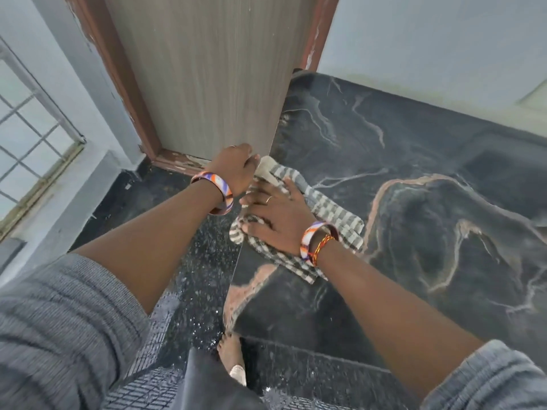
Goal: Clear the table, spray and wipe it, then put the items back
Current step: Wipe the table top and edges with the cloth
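The wiping step was in hand. The counter, a dark marbled slab with pale veins, lay bare of any items in the part the camera took in, so the clearing looked done; whether it had been sprayed could not be told from the surface.

A grey-and-white checked cloth lay bunched at the counter's left edge, near its far corner and just beside the edge of a wood-grain door. The right hand lay spread flat on the cloth, fingers open and pressing it down to the stone, with a ring on one finger and a striped bangle at the wrist. The left hand was curled shut around the cloth's far end, pinching up a pale fold close to the door's lower corner. A matching bangle sat on that wrist.

Below, a bare foot stood on the speckled floor beside the counter's near corner.

By my judgement the cloth was being gathered or refolded at the edge rather than swept. The next move would call for a settled grip and broad strokes to the right and towards the wall, since most of the slab lay beyond the cloth. No removed items were in view, so their return would need a search elsewhere.
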`<act>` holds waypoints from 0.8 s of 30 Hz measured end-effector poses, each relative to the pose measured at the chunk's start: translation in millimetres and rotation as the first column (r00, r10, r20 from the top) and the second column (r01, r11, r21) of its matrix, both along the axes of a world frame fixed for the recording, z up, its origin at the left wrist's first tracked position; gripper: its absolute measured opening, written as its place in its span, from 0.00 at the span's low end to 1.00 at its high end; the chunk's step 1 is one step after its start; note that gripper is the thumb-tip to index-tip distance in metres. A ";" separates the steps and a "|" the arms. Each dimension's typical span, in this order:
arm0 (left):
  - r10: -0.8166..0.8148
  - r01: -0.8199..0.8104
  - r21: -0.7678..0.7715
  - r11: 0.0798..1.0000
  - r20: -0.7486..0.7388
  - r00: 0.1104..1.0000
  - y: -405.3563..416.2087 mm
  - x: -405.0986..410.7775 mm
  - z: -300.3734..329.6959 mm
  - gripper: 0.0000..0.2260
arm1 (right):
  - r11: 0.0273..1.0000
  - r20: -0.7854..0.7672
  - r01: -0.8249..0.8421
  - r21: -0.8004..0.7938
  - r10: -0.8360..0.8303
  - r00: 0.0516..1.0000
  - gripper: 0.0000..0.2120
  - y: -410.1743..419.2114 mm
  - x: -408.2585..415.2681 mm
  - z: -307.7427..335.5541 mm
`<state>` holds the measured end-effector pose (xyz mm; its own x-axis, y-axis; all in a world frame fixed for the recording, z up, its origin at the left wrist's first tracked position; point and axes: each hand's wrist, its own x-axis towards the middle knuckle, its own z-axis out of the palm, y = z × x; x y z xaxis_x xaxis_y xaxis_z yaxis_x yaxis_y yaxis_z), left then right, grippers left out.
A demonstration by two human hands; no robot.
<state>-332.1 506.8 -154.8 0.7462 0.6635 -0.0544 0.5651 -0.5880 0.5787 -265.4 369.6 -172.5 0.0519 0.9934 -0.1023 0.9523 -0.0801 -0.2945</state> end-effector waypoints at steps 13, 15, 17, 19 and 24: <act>-0.002 0.003 0.119 0.993 -0.008 1.000 -114.9 -91.3 0.3 0.14 | 0.994 0.186 -0.112 -0.011 0.112 0.976 0.20 -113.9 -113.2 -4.1; 0.002 -0.004 0.171 0.985 0.009 1.000 -131.0 -99.5 0.8 0.16 | 0.996 0.287 -0.093 -0.010 0.092 0.954 0.25 -126.4 -116.8 -10.4; -0.020 0.012 0.221 0.975 0.035 0.999 -146.8 -104.2 1.6 0.16 | 0.993 0.381 -0.115 0.019 0.099 0.919 0.32 -143.4 -114.5 -17.8; -0.063 0.049 0.255 0.966 0.046 0.997 -159.3 -104.2 3.2 0.16 | 0.991 0.474 -0.113 0.072 0.065 0.878 0.38 -166.2 -103.2 -24.8; -0.204 0.197 0.300 0.933 -0.009 0.979 -191.8 -83.6 10.6 0.15 | 0.992 0.579 -0.055 0.113 -0.021 0.815 0.47 -254.2 -48.8 -31.6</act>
